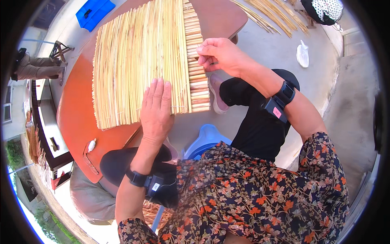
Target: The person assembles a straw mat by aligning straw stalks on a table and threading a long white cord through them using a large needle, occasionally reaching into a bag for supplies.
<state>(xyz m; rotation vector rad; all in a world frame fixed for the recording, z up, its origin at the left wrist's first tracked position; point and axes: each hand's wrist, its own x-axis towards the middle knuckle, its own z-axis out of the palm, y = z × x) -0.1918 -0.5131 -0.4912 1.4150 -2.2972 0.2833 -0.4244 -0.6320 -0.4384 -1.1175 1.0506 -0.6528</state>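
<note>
Bin, blue, contents unclear; left hand on mat

The upper edge crops your mat near twelve o'clock and the blue tray near eleven. The mat hides much of the table. Toward one, anything pinched by your right hand is too small to tell. Your left hand hides its palm. Near ten, the rim cuts off another person.
</note>
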